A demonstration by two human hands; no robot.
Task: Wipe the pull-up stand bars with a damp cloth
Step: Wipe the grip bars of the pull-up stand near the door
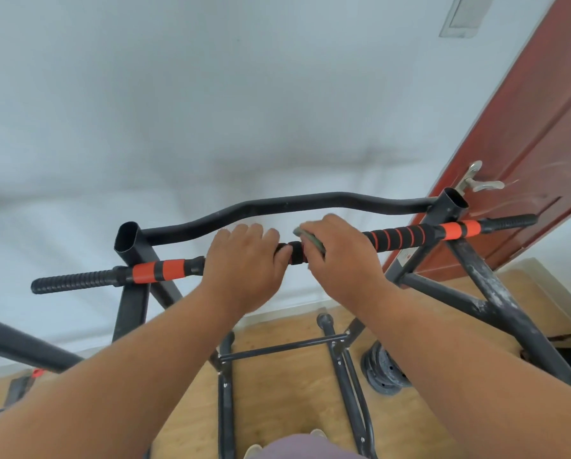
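The pull-up stand's near bar [403,238] runs left to right at chest height, black with orange foam bands. A bent plain black bar [294,205] runs behind it. My left hand [244,263] grips the near bar just left of its middle, fingers curled over the top. My right hand [340,256] is wrapped round the bar right beside it and holds a grey-green cloth [310,238] against the foam. Only an edge of the cloth shows above my fingers. A short piece of black foam is visible between the two hands.
A white wall stands close behind the stand. A red-brown door [526,154] with a metal handle [476,180] is at the right. Below, the stand's black legs and crossbars [284,349] rest on a wooden floor, with dark weight plates [383,372] at the lower right.
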